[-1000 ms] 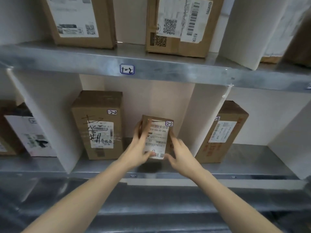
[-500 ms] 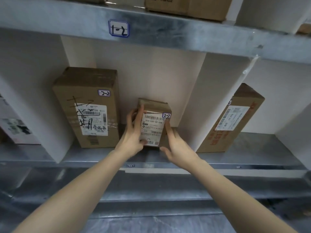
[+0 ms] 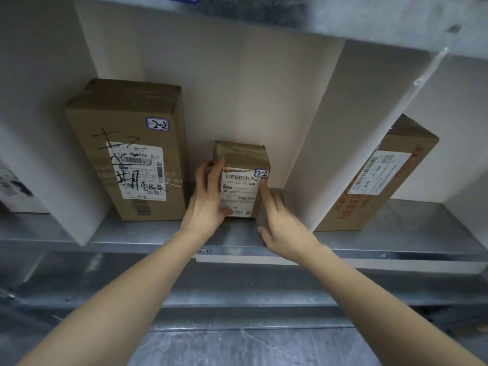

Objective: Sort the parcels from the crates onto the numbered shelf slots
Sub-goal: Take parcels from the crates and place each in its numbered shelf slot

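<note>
Small parcel (image 3: 241,180) on shelf (image 3: 148,233), left grip (image 3: 208,204) clasping it, right grip (image 3: 284,229) spread, touching it

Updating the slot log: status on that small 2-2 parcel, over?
Left hand grips small parcel; right hand touches its edge. Parcel upright on shelf beside large box. Nothing blocking.

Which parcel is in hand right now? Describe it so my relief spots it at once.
On the metal shelf, look in the bay between the white dividers. It is the small parcel on the right, gripped by the left hand and touched by the right hand. Unlike the tall box beside it, scrawled with black handwriting, it is short, with a 2-2 sticker on its label's corner.
</note>
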A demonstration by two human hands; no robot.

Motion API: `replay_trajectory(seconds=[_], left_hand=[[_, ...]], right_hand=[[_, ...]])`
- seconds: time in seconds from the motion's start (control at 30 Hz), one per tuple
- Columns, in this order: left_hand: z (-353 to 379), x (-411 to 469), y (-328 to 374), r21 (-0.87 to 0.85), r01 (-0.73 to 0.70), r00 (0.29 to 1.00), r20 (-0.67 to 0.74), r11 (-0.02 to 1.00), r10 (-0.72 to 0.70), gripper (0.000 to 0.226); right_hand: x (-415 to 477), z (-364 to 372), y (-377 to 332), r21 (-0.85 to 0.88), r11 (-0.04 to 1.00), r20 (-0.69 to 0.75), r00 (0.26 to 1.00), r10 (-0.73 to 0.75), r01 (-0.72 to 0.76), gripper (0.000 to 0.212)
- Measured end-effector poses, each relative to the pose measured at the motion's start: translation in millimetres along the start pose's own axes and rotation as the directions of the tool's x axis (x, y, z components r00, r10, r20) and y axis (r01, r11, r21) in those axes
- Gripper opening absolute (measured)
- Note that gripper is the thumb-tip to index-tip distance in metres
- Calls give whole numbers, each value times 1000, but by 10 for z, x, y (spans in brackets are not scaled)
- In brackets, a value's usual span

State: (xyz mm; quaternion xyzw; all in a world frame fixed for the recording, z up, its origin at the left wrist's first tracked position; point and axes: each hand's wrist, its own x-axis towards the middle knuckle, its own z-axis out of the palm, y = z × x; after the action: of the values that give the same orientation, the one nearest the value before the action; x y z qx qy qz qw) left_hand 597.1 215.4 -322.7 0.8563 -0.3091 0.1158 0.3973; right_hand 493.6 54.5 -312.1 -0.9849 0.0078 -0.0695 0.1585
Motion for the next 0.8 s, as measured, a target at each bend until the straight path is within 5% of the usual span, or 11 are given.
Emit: replay_trajectory(seconds=[0.13, 0.3, 0.47, 0.53, 0.8], left_hand=[[-116, -28, 58, -17, 1, 998, 62, 1000, 0, 120], [-571, -56, 273, 40, -5, 1000, 18, 999, 5, 96], [-1246, -272, 483, 4, -107, 990, 97, 994, 106, 71], [-1469, -314, 631, 47, -211, 951, 239, 976, 194, 63], [-1553, 14, 1576, 102, -470, 692, 659, 877, 294, 91]], right_hand=[[16, -70, -95, -6, 999, -22, 999, 42, -42, 90], [-24, -318, -312, -85, 993, -86, 994, 74, -81, 80], [-223, -769, -627, -239, 964, -117, 982, -151, 120, 66], [-310, -972, -774, -224, 967, -114, 982, -151, 123, 65], [-1022, -1791, -984, -333, 938, -194, 980, 36, -100, 60]])
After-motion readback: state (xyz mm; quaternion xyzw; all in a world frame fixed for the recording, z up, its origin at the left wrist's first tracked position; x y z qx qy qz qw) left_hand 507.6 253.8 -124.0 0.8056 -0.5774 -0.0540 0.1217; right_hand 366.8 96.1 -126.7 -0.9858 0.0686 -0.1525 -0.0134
